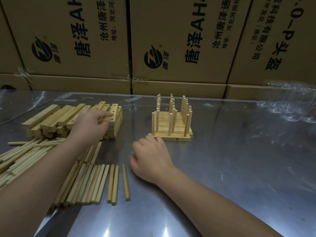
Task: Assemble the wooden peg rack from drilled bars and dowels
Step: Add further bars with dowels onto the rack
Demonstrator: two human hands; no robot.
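A stack of drilled wooden bars (51, 118) lies at the left of the metal table. My left hand (90, 127) reaches onto its right end, and its fingers curl round the top drilled bar (114, 111). Loose dowels (89, 183) lie in a row in front of the stack, with more piled at the far left (25, 156). Finished peg racks (171, 122) stand in a tight row at the centre, dowels upright. My right hand (152, 159) rests palm down just in front of them, fingers loosely curled, fingertips at the front bar, holding nothing.
Printed cardboard boxes (179, 40) form a wall along the table's back edge. Crumpled clear plastic (290, 106) lies at the back right. The shiny metal table (239, 168) stretches out to the right of my right arm.
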